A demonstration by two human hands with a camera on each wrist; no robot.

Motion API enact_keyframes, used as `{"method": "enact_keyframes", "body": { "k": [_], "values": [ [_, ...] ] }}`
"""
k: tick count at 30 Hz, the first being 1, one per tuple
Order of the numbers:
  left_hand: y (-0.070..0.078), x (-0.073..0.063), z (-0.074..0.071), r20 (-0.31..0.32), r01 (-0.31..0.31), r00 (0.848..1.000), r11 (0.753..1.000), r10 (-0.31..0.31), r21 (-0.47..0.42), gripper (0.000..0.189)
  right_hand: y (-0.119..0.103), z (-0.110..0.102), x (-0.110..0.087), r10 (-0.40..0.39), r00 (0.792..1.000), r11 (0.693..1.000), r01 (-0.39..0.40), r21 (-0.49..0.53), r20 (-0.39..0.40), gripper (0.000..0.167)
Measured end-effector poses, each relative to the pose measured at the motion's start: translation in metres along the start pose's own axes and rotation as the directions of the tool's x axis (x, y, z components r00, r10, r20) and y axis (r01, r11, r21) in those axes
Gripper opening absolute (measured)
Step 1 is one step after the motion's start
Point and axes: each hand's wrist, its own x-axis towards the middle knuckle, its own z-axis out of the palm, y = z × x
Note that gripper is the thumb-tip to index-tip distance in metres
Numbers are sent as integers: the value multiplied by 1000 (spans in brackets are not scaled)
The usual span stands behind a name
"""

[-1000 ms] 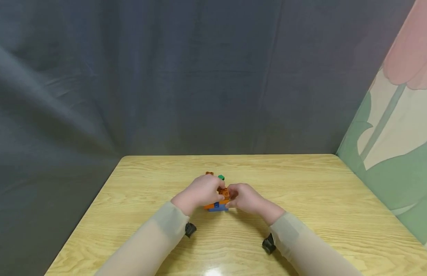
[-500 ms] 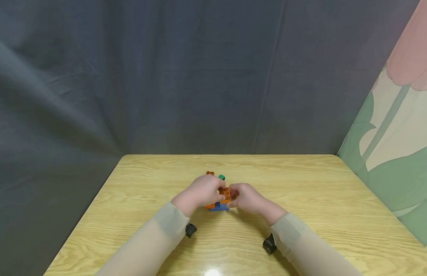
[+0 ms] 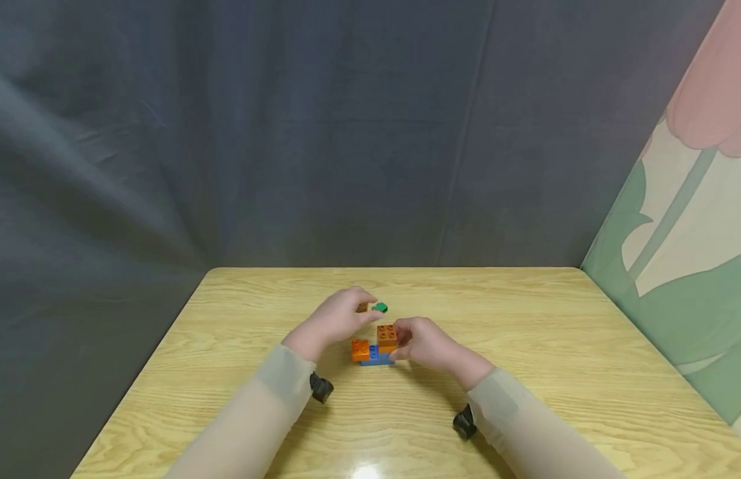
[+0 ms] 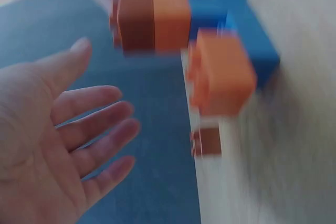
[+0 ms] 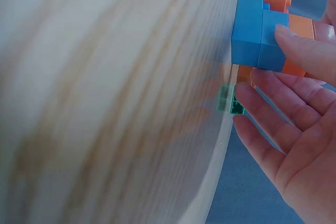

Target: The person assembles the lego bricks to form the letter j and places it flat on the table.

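Note:
A small build of toy building bricks stands on the table in the head view. Its base is a long blue brick point(image 3: 375, 362), with an orange brick point(image 3: 360, 350) on the left end. On the right end rises a stack of a blue brick point(image 5: 274, 45), an orange brick point(image 4: 172, 19) and a brown brick point(image 3: 386, 334) on top. My right hand point(image 3: 429, 344) pinches this stack, its thumb against the upper blue brick. My left hand point(image 3: 334, 318) is spread and holds nothing, its fingers near a loose brown brick point(image 3: 362, 307) and a green brick point(image 3: 380, 307) behind the build.
The wooden table point(image 3: 496, 299) runs back to a dark grey curtain point(image 3: 370, 133). A flower-patterned panel point(image 3: 694, 266) borders it on the right. Black wrist cameras hang under both sleeves.
My left hand has let go of the brick stack and moved back and left, toward the loose bricks. The brown brick on top now shows fully. My right hand keeps its grip.

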Motion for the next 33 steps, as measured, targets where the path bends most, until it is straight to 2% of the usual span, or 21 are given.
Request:
{"method": "enact_keyframes", "body": {
  "k": [3,7,11,16,21,24,29,33],
  "values": [
    [-11,5,-7,-45,60,997,996,-57,64,44,-1,0,0,20,1000,1000,-20,-5,-5,21],
    [-25,12,-7,-2,112,994,984,-112,141,50,-3,-1,0,42,999,999,-42,-5,-9,21],
    [-33,21,2,34,114,992,977,-122,182,57,-3,-1,0,40,999,999,-40,-8,-9,21],
    [-36,32,13,32,108,993,976,-116,189,62,-3,-2,-1,36,999,999,-36,-9,-7,20],
    [-37,39,20,32,142,988,972,-151,187,62,-1,-2,-2,36,999,999,-36,0,-2,20],
    [-39,42,23,15,143,989,970,-149,195,55,-1,-1,-2,32,999,999,-32,5,-4,19],
    [-43,45,27,-49,128,991,972,-121,198,32,-2,-1,-2,16,1000,1000,-16,-4,-12,19],
    [-45,46,28,-81,123,991,974,-109,190,25,-3,-1,-2,16,1000,1000,-16,-13,-15,20]
  ]
}}
